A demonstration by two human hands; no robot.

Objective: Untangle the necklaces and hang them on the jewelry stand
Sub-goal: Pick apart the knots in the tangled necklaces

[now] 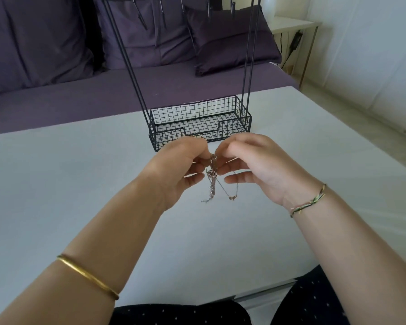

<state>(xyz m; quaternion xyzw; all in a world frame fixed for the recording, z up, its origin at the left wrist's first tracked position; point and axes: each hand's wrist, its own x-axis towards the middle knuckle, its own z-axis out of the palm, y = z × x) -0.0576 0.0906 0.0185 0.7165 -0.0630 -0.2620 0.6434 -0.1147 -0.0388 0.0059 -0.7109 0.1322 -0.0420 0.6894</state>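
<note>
Left grip and right grip both pinch necklaces at top of tangle, between them, above worktop. Loose ends dangle below grips. Stand just beyond. Chains probably light, limp, slippery, kink-prone; hold beside knot, tease loops gently.

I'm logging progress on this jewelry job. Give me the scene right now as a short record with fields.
left hand: pinches tangled necklaces
right hand: pinches the same tangle
necklaces: bunched together, ends dangling between the hands
jewelry stand: upright on the table behind the hands
hung so far: none seen; hooks partly out of frame
</note>
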